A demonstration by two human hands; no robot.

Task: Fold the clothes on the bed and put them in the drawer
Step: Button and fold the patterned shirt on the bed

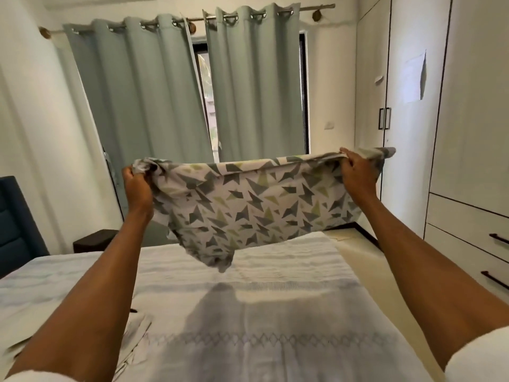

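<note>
A white cloth with grey and green triangle print (248, 205) hangs spread out in the air above the bed (248, 326). My left hand (137, 186) grips its bunched upper left corner. My right hand (358, 175) pinches the upper right edge, with a bit of fabric sticking out past the fingers. The cloth's lowest corner dangles just above the striped bedspread. The wardrobe drawers (468, 244) with dark handles are shut at the right.
A tall white wardrobe (413, 106) stands to the right of the bed. Grey-green curtains (165, 92) cover the window ahead. A dark nightstand (93, 239) and a blue headboard (16, 224) sit at the left. More fabric lies at the bed's lower left (135, 334).
</note>
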